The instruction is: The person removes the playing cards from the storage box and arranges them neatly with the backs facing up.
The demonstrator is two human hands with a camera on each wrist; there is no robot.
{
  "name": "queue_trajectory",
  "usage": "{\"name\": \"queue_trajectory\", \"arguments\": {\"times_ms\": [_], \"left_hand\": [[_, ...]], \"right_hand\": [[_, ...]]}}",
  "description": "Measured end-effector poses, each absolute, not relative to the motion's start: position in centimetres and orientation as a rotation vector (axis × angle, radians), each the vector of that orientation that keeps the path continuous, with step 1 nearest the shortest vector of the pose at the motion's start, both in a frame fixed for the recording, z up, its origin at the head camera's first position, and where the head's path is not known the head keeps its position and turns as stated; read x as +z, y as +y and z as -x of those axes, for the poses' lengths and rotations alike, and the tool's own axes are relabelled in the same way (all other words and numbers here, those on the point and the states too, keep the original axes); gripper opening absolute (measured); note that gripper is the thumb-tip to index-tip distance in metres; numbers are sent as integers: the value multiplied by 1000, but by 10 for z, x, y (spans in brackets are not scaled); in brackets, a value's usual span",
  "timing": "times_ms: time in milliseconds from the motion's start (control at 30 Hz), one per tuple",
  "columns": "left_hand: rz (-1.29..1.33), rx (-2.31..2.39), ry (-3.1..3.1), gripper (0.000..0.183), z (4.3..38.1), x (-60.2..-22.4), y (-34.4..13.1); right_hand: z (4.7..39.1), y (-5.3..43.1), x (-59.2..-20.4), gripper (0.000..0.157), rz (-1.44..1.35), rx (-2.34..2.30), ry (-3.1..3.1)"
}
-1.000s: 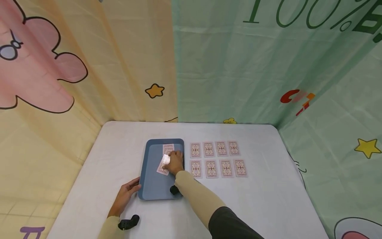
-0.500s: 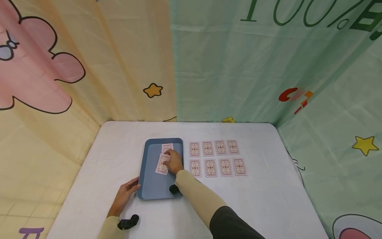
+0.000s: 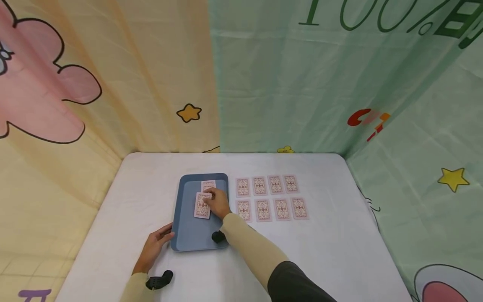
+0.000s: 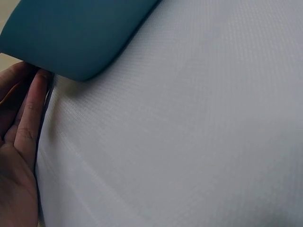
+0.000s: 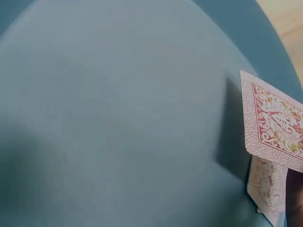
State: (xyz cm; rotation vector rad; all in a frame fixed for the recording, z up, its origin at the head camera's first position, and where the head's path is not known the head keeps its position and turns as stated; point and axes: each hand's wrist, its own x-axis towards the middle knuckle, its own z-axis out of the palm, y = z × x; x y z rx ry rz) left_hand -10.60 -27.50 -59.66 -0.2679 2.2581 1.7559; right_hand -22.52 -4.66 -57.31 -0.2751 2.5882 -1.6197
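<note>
My right hand [image 3: 219, 202] pinches a playing card [image 3: 201, 206] by its right side over the blue tray [image 3: 188, 237]. The card's red patterned back faces up. In the right wrist view this card [image 5: 279, 125] is raised off the tray floor and casts a shadow. Partly hidden behind it, more card backs [image 5: 267, 187] lie in the tray; in the head view their top edge [image 3: 208, 183] shows beyond my fingers. With fairly straight fingers, my left hand [image 3: 152, 248] touches the tray's near left side. The left wrist view shows those fingers [image 4: 31, 111] at the tray corner.
Right of the tray, several face-down cards [image 3: 275, 184] lie in two rows on the white tablecloth [image 3: 332, 251]. Patterned curtains [image 3: 286, 84] enclose the table at the back and sides. A black wrist device [image 3: 160, 280] sits on the left wrist.
The held card has turned from a slant to nearly straight with the tray, and the glare on it is gone. My left hand stays at the tray's edge. The head view has shifted slightly.
</note>
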Motion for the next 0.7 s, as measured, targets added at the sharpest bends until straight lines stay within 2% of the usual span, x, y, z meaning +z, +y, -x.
{"name": "queue_trajectory", "arguments": {"times_ms": [300,700], "left_hand": [[274,1743,2273,57,107,-597,-275],[256,1759,2231,59,106,-597,-276]], "right_hand": [[226,-31,-557,23,381,-1596,2545],[236,10,-538,22,368,-1656,2434]]}}
